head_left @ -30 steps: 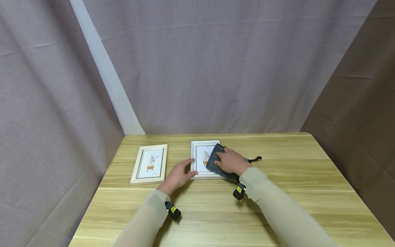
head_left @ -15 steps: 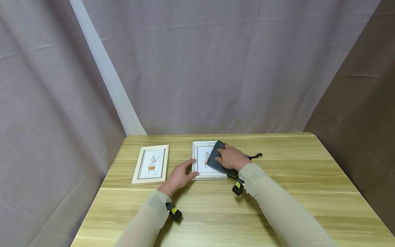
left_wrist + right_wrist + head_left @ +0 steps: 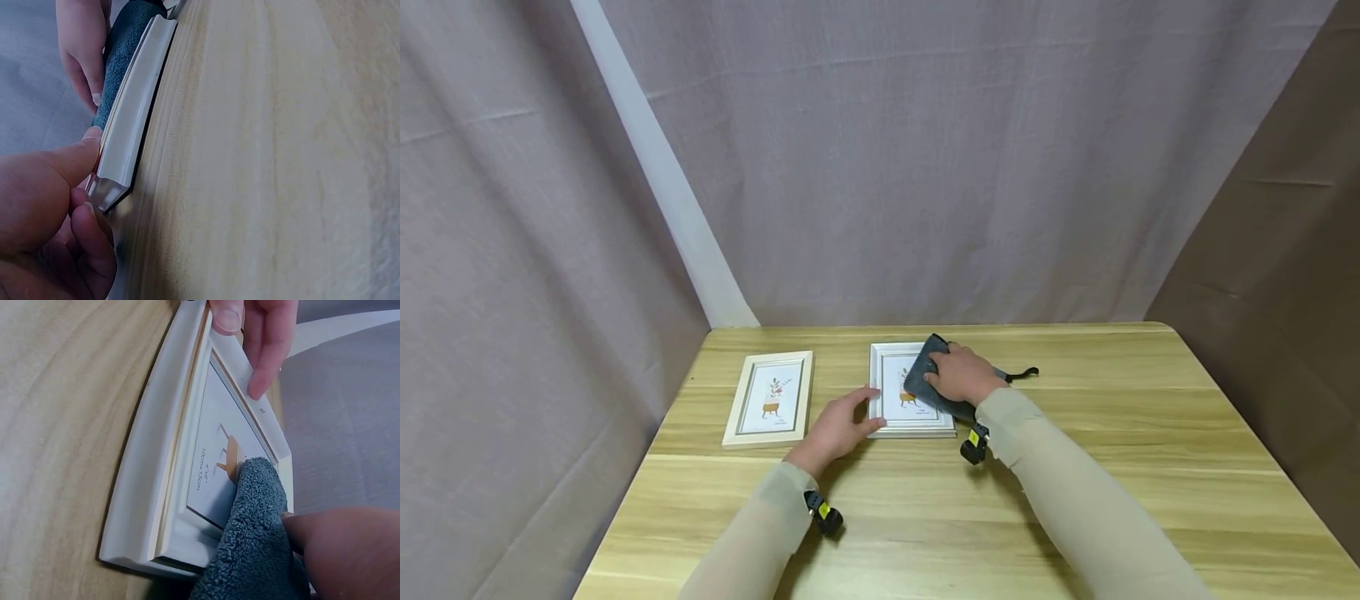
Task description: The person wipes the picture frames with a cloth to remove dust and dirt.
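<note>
A white picture frame (image 3: 917, 432) lies flat on the table with its plant print facing up. My left hand (image 3: 837, 429) holds its left edge between thumb and fingers; in the left wrist view the thumb (image 3: 78, 156) is over the frame's rim and curled fingers are below. With my right hand (image 3: 962, 373) I grip a dark grey-blue cloth (image 3: 925, 385) and press it onto the frame's right side. In the right wrist view the fuzzy cloth (image 3: 250, 531) covers part of the glass, leaving the printed size text in sight. The frame's upper right corner is hidden beneath it.
A cream picture frame (image 3: 805, 392) with a similar print lies to the left on the wooden table (image 3: 895, 533). The cloth's black loop (image 3: 1026, 373) trails off to the right. A grey curtain (image 3: 910, 183) hangs behind the table's back edge.
My right hand has slid the cloth slightly toward the back, uncovering the frame's lower right corner and more of the print's lower part. The left hand keeps its place on the frame's edge.
</note>
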A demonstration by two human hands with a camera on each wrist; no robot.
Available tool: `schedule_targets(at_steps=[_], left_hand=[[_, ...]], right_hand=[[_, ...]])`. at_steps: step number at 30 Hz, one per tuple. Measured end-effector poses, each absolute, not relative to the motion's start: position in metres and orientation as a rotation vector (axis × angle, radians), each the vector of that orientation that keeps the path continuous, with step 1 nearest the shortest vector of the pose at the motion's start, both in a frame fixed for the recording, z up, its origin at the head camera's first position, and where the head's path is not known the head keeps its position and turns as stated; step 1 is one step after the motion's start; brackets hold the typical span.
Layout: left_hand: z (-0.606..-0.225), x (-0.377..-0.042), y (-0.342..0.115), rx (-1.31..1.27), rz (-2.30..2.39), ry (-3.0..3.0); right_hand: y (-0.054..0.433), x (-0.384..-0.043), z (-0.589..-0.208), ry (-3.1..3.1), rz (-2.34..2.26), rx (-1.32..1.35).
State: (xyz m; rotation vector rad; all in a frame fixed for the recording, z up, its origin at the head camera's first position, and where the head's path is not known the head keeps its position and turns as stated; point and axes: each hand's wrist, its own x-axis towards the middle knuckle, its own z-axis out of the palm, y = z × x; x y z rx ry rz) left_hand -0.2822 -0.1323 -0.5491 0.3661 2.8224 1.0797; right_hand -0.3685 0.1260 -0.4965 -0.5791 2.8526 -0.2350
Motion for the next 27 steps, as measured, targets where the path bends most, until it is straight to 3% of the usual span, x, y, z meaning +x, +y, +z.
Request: schedule_targets(at_steps=[27], left_hand=[[-0.544,-0.282,-0.149,0.381,1.075,2.798]], right_hand=[[0.119,-0.371,-0.505,2.868,-0.305,-0.589]])
